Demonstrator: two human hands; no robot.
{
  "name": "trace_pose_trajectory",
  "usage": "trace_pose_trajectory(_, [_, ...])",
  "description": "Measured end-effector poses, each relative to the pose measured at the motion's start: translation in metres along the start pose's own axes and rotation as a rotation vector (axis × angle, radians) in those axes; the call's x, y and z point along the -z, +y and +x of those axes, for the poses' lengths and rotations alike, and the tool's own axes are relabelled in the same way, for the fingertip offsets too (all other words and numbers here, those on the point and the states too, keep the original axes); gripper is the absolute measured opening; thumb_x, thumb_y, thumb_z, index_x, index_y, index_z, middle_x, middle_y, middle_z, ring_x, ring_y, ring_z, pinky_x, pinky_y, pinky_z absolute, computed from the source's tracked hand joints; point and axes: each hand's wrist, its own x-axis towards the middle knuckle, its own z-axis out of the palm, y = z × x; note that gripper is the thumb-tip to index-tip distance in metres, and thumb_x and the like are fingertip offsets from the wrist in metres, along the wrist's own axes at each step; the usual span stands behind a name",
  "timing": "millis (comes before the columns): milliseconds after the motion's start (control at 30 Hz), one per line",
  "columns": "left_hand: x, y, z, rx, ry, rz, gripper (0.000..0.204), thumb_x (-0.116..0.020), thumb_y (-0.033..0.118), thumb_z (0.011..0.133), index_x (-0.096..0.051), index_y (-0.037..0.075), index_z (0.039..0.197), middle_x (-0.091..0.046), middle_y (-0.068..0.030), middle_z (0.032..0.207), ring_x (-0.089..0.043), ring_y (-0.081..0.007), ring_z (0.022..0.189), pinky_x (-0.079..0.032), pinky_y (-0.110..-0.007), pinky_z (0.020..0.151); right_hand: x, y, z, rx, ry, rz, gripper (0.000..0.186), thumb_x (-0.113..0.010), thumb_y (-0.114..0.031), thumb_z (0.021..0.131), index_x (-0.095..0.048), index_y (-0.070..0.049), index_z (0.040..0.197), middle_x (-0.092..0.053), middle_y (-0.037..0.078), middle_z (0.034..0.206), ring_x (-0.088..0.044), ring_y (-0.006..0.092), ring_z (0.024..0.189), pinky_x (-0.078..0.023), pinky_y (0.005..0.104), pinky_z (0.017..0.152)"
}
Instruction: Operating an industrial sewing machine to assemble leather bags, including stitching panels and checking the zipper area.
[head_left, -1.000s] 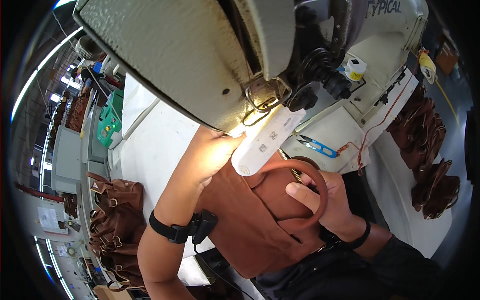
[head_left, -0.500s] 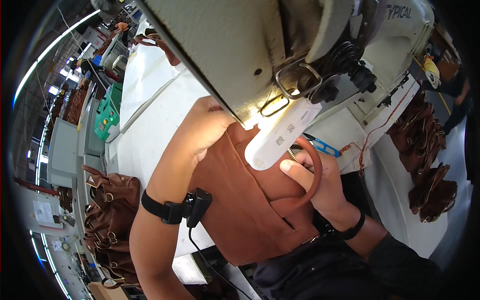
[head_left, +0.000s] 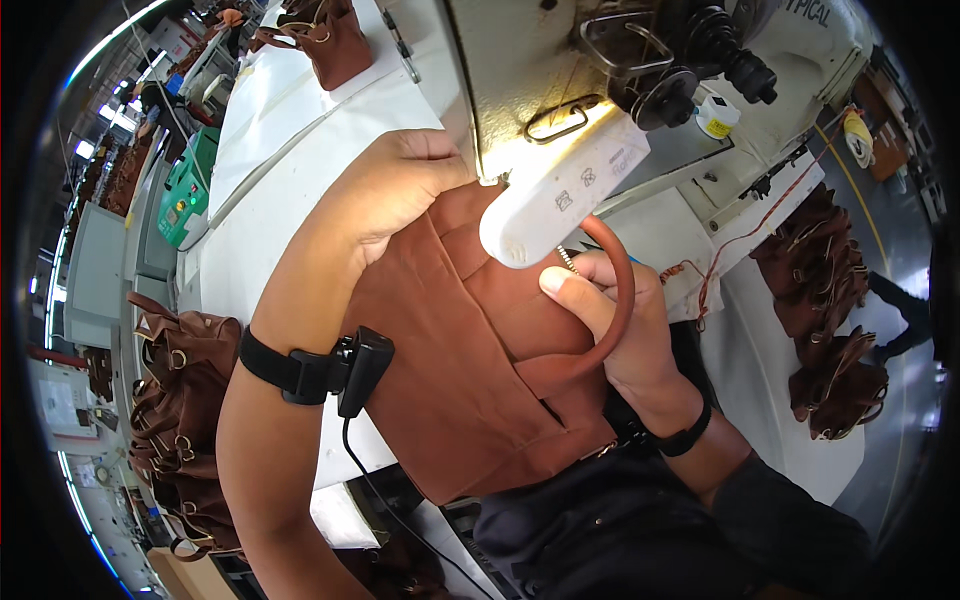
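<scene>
A brown leather bag (head_left: pixel 440 380) lies tilted across my lap and the sewing machine's bed, its upper end under the machine head (head_left: pixel 540 70). My left hand (head_left: pixel 415 190) is closed at the bag's upper left edge, its fingertips partly hidden beside the machine head. My right hand (head_left: pixel 625 315) reaches around the bag's rounded handle (head_left: pixel 622 300) and pinches the opening's edge between thumb and fingers, where a metal zipper (head_left: pixel 568 260) shows. A white rounded machine arm cover (head_left: pixel 560 195) hides the spot under the needle.
Several brown bags hang or lie at the left (head_left: pixel 190 420) and right (head_left: pixel 815 260). Another bag (head_left: pixel 335 45) stands on the white table (head_left: pixel 270 150) at the back. A green box (head_left: pixel 190 190) sits far left. A black cable (head_left: pixel 400 520) runs from my left wrist strap (head_left: pixel 300 375).
The whole view has shifted, so more of the table behind the machine shows. Both hands keep their hold on the bag. A blue tool beside my right hand is now hidden.
</scene>
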Motion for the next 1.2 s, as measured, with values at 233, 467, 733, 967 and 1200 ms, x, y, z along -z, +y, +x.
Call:
trace_pose_trajectory(233, [0.011,-0.016,0.023,-0.017,0.075,0.023,0.043,-0.078,0.021,0.09,-0.069,-0.007,0.122,-0.073,-0.0123,0.115,-0.064,-0.0182,0.111,-0.046,-0.031,0.101,-0.001,0.001,0.011,0.01,0.006,-0.1,0.014,-0.067,-0.006,0.095,-0.075,0.004,0.092,-0.071,-0.001,0.082,-0.061,0.0043,0.076,-0.048,0.0203,0.07])
trace_pose_trajectory(467, [0.009,-0.006,0.015,-0.012,0.072,0.134,0.037,-0.075,0.024,0.093,-0.072,-0.003,0.119,-0.074,-0.0102,0.113,-0.065,-0.0194,0.109,-0.048,-0.032,0.098,0.006,0.013,0.017,0.039,-0.021,-0.113,0.014,-0.066,-0.004,0.094,-0.076,0.006,0.097,-0.072,0.002,0.091,-0.063,0.0062,0.084,-0.049,0.022,0.076])
trace_pose_trajectory(733, [-0.027,-0.008,-0.067,-0.57,0.365,1.04,0.036,-0.065,0.011,0.087,-0.064,-0.005,0.119,-0.069,-0.0218,0.108,-0.065,-0.0409,0.103,-0.054,-0.045,0.087,0.011,0.012,0.022,0.011,-0.068,-0.116,0.016,-0.068,-0.011,0.097,-0.074,0.001,0.09,-0.066,-0.003,0.081,-0.057,0.0047,0.073,-0.045,0.0223,0.066])
trace_pose_trajectory(967, [-0.075,-0.028,-0.089,-0.7,0.371,0.803,0.047,-0.06,-0.006,0.079,-0.057,-0.005,0.126,-0.065,-0.024,0.115,-0.061,-0.0415,0.111,-0.051,-0.047,0.098,0.01,0.005,0.012,0.03,-0.119,-0.173,0.029,-0.064,-0.021,0.103,-0.066,-0.003,0.08,-0.06,-0.006,0.075,-0.049,0.0026,0.068,-0.039,0.0226,0.059])
trace_pose_trajectory(1200, [-0.072,-0.015,-0.098,-0.407,0.294,0.413,0.039,-0.072,0.006,0.086,-0.058,0.002,0.121,-0.068,-0.0158,0.103,-0.067,-0.0278,0.096,-0.053,-0.037,0.086,0.028,0.022,-0.007,0.085,-0.168,-0.149,0.037,-0.06,-0.026,0.107,-0.059,-0.004,0.077,-0.049,-0.009,0.072,-0.041,0.0014,0.07,-0.036,0.0235,0.059])
